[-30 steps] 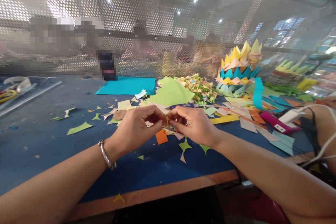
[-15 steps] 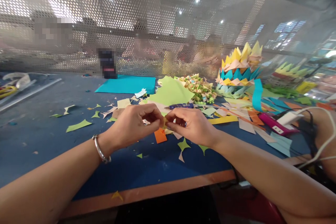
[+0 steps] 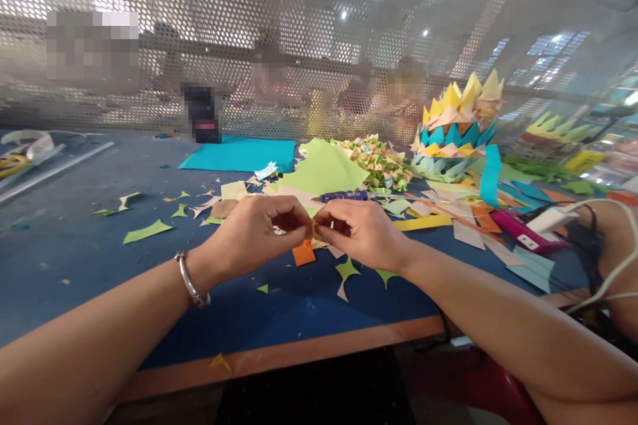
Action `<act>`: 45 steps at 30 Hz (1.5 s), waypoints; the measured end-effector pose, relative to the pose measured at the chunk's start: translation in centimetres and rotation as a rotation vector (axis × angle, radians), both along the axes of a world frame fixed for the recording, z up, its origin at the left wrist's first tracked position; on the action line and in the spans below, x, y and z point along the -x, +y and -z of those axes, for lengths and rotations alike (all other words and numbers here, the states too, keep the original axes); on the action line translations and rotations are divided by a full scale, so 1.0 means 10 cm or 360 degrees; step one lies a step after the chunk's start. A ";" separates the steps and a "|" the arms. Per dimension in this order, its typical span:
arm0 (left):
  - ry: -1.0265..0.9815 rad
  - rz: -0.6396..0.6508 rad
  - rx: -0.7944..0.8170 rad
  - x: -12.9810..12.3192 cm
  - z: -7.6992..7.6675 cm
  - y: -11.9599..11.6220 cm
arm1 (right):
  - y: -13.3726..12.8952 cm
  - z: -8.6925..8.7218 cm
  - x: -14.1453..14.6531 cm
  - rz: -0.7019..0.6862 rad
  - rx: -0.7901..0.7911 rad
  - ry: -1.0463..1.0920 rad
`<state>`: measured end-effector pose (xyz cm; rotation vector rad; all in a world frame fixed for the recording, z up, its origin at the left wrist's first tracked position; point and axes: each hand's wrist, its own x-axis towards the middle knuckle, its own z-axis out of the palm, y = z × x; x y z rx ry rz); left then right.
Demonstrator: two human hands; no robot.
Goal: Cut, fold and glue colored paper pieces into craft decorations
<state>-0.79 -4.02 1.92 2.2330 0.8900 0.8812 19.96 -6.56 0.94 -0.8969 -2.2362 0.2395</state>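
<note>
Between the fingertips of my left hand (image 3: 266, 229) and my right hand (image 3: 356, 232) is a small piece of yellow paper (image 3: 314, 229), mostly hidden by the fingers. Both hands pinch it above the blue tabletop (image 3: 234, 325). Just below lies an orange paper square (image 3: 304, 253). Behind the hands rest a light green sheet (image 3: 323, 169) and a dark blue pen-like tool (image 3: 343, 196). Green star-shaped offcuts (image 3: 347, 269) lie near my right wrist.
A heap of small folded paper pieces (image 3: 381, 163) and a tiered paper crown-like stack (image 3: 453, 136) stand at the back right. A turquoise sheet (image 3: 239, 154) lies at the back left. A magenta power strip (image 3: 528, 236) with white cables sits right, beside another person's arm (image 3: 618, 239).
Both hands stay together at the yellow paper, and the fingers have shifted only slightly. The camera view has tilted a little, so the table appears slightly higher.
</note>
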 end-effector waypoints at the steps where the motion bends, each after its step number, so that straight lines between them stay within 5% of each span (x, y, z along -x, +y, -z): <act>1: 0.0011 -0.0036 -0.0010 -0.01 0.02 0.00 | 0.01 0.01 0.00 -0.0001 -0.0010 -0.0004; 8: 0.0014 -0.0140 -0.0065 -0.04 0.03 -0.03 | 0.01 0.01 0.00 0.0012 -0.0063 -0.0014; 45: 0.0160 0.0091 0.0103 -0.01 -0.03 -0.02 | -0.02 -0.01 0.05 -0.0064 0.0055 0.0014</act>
